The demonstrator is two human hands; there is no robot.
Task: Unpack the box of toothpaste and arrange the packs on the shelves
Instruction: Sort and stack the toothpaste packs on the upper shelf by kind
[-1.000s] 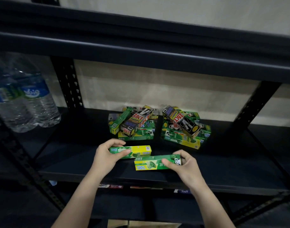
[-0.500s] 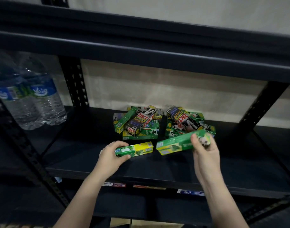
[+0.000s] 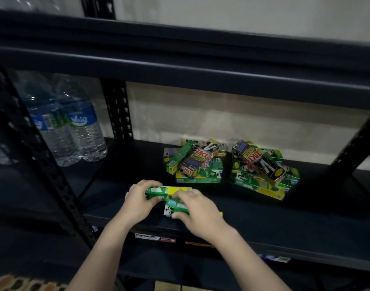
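While both packs sit at the front edge of the shelf (image 3: 263,219), best to square them side by side before letting go. Left hand (image 3: 137,201) grips the green-yellow pack (image 3: 169,191); right hand (image 3: 197,208) curls over the second pack (image 3: 175,206), hands close together, packs touching. Worth keeping the long edges parallel and well back from the lip. Behind, two loose piles (image 3: 261,171) of packs crowd the back, so little room to push deeper. Off to the left, bottles (image 3: 74,131), well apart, no obstacle.
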